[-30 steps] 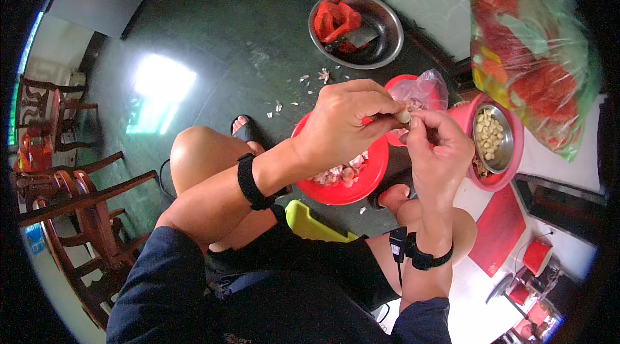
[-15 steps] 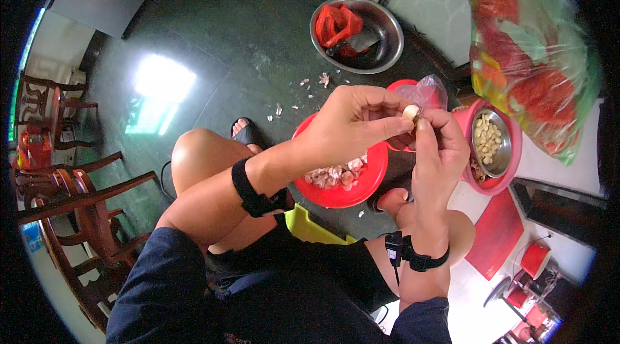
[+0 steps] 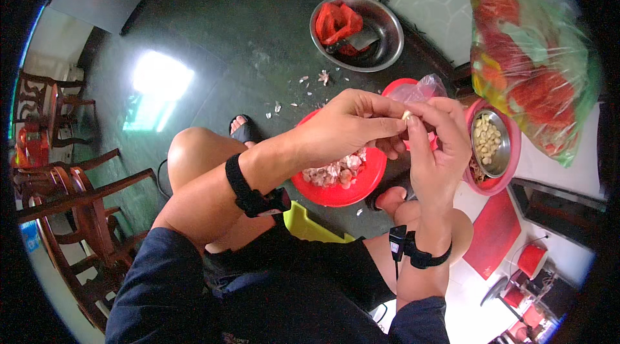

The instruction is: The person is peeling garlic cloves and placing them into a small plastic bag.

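Note:
A small pale garlic clove [image 3: 406, 115] is pinched between the fingertips of both my hands. My left hand [image 3: 361, 119] comes in from the left, closed on it with thumb and forefinger. From the right, my right hand [image 3: 438, 140] grips the clove too, its thumb and fingers pressed together. Below my hands stands a red basin [image 3: 371, 182] heaped with unpeeled garlic [image 3: 336, 173]; my left forearm hides part of it. Right of my right hand, peeled cloves [image 3: 486, 139] lie in a metal bowl [image 3: 507, 160] set inside a pink basin [image 3: 515, 131].
A large steel basin [image 3: 392, 31] holds a red bag [image 3: 337, 23] and a dark object. Behind my hands is a red container with a clear plastic bag [image 3: 423, 89]. Garlic skins [image 3: 323, 77] litter the dark floor. Wooden chairs [image 3: 97, 208] stand left; a filled green bag [image 3: 533, 72] is at right.
Both hands have shifted slightly, and my right fingers now curl over the clove. Less of the clove shows between the fingertips than before.

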Available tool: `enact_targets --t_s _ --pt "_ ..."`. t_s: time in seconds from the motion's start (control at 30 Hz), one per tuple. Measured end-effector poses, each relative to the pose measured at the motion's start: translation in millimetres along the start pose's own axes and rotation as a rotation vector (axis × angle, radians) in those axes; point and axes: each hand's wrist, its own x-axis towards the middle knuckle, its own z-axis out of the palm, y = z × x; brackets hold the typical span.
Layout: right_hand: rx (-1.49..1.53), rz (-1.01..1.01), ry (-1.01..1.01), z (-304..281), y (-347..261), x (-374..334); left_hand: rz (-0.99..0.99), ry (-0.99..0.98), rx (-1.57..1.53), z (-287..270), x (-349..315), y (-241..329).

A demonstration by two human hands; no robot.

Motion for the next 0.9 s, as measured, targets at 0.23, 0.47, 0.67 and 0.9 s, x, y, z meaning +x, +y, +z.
enact_targets --t_s 0.23,0.47,0.67,0.9 --pt "0.097 0.076 0.03 9.3 18.3 -1.4 0.181 0.172 0.233 5.8 1.7 -4.3" --pt "0.444 0.383 0.151 16.2 5.8 -9.7 0.284 0.427 0.513 20.9 -2.3 7.6" --pt "0.464 0.365 0.109 18.9 11.6 -15.9 0.818 0.418 0.978 10.2 7.1 1.6" --pt "0.009 -0.014 0.157 3.1 2.9 -7.8 0.57 0.387 0.805 19.7 2.7 9.5"
